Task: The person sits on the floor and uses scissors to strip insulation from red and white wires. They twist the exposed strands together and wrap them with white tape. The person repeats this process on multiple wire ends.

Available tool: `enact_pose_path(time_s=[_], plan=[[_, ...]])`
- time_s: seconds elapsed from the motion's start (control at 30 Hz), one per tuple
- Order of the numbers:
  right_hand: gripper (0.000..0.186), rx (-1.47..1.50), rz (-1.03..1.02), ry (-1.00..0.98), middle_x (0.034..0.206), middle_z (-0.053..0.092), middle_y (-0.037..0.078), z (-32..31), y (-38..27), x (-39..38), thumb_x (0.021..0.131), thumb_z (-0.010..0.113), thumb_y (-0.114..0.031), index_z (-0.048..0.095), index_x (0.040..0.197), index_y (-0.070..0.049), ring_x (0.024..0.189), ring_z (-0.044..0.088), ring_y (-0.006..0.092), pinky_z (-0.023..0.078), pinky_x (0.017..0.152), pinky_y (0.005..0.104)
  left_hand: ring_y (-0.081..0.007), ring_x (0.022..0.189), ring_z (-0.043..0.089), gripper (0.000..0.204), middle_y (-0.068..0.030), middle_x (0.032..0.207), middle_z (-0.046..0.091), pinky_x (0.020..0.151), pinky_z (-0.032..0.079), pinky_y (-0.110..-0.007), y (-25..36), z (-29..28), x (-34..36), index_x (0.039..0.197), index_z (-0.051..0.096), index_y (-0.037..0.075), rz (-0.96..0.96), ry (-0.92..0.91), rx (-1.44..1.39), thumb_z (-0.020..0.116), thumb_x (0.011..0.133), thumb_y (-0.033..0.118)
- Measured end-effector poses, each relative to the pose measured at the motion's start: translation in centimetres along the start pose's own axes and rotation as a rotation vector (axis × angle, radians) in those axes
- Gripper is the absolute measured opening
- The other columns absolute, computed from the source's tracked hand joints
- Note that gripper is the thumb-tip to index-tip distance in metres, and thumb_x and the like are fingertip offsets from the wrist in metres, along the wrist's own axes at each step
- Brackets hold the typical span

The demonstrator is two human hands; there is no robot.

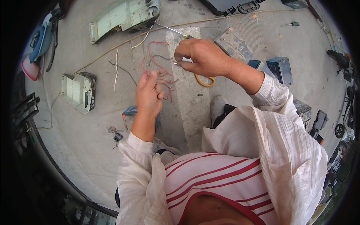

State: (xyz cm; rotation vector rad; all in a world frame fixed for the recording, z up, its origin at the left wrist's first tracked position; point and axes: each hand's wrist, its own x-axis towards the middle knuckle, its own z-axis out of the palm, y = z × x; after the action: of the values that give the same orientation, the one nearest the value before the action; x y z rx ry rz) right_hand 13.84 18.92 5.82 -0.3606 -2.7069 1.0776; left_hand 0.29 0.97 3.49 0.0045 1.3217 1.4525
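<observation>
Pinching thin tangled red wires (159, 71), left hand (149, 95) grip closed, right hand (200, 56) grip pinching wire end.

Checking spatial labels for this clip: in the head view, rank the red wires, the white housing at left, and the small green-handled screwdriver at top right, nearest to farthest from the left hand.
1. Red wires: held in the left hand, running up toward the right hand.
2. White housing: on the ground to the hand's left.
3. Green-handled screwdriver: far off at upper right, beyond the right hand.

Pale plastic casings (125, 17) (79, 92), blue boxes (280, 69), small screwdriver (291, 24) on concrete.
</observation>
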Motion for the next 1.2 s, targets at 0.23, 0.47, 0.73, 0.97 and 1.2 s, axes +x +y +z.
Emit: enact_pose_path(time_s=[0.23,0.47,0.73,0.97,1.2], plan=[[0.012,0.201,-0.045,0.095,0.078,0.060,0.006,3.1,-1.3,0.2,0.075,0.067,-0.011,0.060,0.084,-0.007,0.075,0.059,0.0273,0.045,0.063,0.0373,-0.0025,0.044,0.030,0.017,-0.0016,0.083,0.058,0.040,0.029,-0.020,0.0,1.8,-1.2,0.101,0.050,0.007,-0.060,-0.060,-0.034,0.049,0.098,0.023],[0.012,0.177,-0.056,0.139,0.079,0.061,0.006,3.0,-1.1,0.0,0.075,0.067,-0.010,0.060,0.084,-0.007,0.076,0.059,0.0287,0.046,0.064,0.0374,-0.0015,0.045,0.028,0.012,0.0008,0.078,0.052,0.038,0.023,-0.018,-0.2,1.4,-0.9,0.096,0.051,0.010,-0.112,-0.144,-0.006,0.048,0.099,0.022],[0.020,0.343,0.135,0.263,0.076,0.058,0.008,3.4,-1.2,0.0,0.080,0.066,-0.010,0.065,0.099,-0.006,0.067,0.055,0.0199,0.044,0.060,0.0320,-0.0011,0.047,0.025,0.012,0.0060,0.066,0.036,0.040,0.019,-0.017,0.1,1.3,-0.9,0.093,0.049,0.010,-0.134,-0.164,-0.029,0.050,0.098,0.021],[0.021,0.309,0.084,0.344,0.070,0.054,0.006,4.5,-1.3,0.0,0.080,0.068,-0.009,0.067,0.101,-0.006,0.062,0.051,0.0151,0.042,0.056,0.0288,-0.0015,0.047,0.024,0.014,0.0065,0.065,0.034,0.040,0.018,-0.017,0.1,1.3,-0.9,0.090,0.048,0.011,-0.130,-0.165,-0.048,0.049,0.098,0.021],[0.014,0.380,0.175,0.310,0.071,0.056,0.005,4.1,-1.4,0.2,0.078,0.071,-0.010,0.064,0.089,-0.004,0.062,0.052,0.0142,0.043,0.055,0.0291,-0.0014,0.049,0.027,0.013,0.0060,0.067,0.039,0.041,0.021,-0.018,-0.4,0.9,-0.8,0.097,0.049,0.009,-0.129,-0.228,-0.033,0.052,0.097,0.022]])
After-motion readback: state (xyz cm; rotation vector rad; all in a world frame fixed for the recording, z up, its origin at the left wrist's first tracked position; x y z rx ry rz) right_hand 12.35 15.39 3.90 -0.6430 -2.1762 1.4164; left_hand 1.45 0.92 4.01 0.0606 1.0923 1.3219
